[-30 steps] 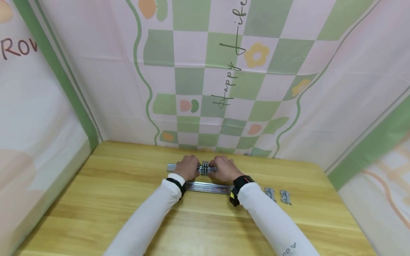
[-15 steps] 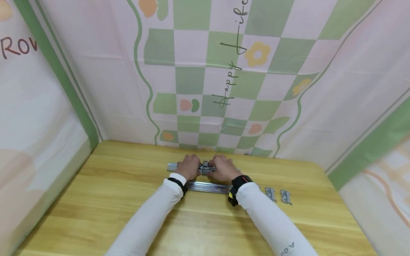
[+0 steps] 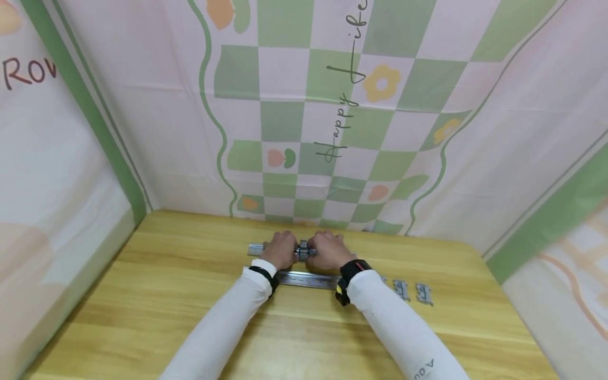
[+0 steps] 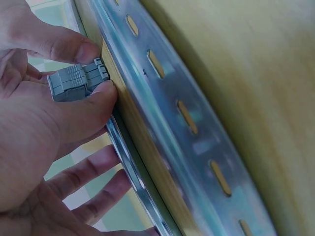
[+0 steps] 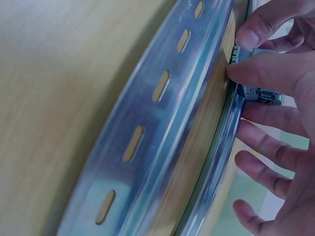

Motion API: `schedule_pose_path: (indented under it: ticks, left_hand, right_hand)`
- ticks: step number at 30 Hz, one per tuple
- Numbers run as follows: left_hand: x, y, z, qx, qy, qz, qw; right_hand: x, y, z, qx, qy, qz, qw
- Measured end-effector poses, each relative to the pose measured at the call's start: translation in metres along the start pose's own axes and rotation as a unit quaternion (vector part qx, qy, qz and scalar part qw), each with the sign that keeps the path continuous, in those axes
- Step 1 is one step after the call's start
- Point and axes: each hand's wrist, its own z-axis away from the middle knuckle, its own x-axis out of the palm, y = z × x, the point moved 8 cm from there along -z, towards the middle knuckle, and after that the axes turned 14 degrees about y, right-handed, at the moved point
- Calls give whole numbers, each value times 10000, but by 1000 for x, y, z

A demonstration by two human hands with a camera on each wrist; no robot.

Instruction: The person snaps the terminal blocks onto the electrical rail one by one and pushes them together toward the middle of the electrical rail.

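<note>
Several grey DIN-rail terminal blocks (image 3: pixel 303 250) sit side by side on the far metal rail (image 3: pixel 255 249). My left hand (image 3: pixel 280 250) holds the row from the left, its thumb laid along the grey blocks (image 4: pixel 69 82) in the left wrist view. From the other side my right hand (image 3: pixel 329 250) grips the same row. In the right wrist view its thumb and forefinger lie about the blocks (image 5: pixel 268 96), while the other fingers are spread along the rail. Both thumbs come close together at the blocks. The hands hide much of the far rail.
A second slotted metal rail (image 3: pixel 309 279) lies nearer on the wooden table (image 3: pixel 294 338), partly under the wrists. To the right lie loose terminal blocks (image 3: pixel 400 290), one partly hidden by the right sleeve. A patterned cloth (image 3: pixel 280 121) hangs behind the table.
The blocks, slightly spaced one second ago, now stand tightly together in a narrower row. My right hand has shifted slightly left; the left hand has barely moved.
</note>
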Motion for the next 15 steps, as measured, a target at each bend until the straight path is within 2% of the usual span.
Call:
schedule_pose_path:
  ticks: [8,15]
  left_hand:
    - [0,1,1,222,-52,-59,9997]
    - [-4,0,7,684,137,-197,9974]
  right_hand:
    - [-12,-1,9,99,17,20,9999]
    - [-38,28,42,394,-8,-44,9992]
